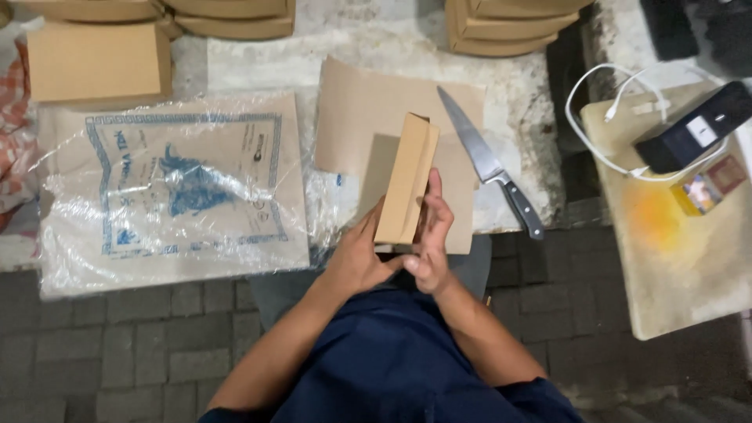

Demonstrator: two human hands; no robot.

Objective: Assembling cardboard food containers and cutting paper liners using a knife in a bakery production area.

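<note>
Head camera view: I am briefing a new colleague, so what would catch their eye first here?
A flat brown cardboard box stands on edge at the centre, held between the left hand and right hand. Just right of it a kitchen knife lies bare on the stone slab.

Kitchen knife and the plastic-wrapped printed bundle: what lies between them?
In the head view, a flat brown cardboard sheet, plus the folded cardboard box held up by the left hand and right hand.
</note>
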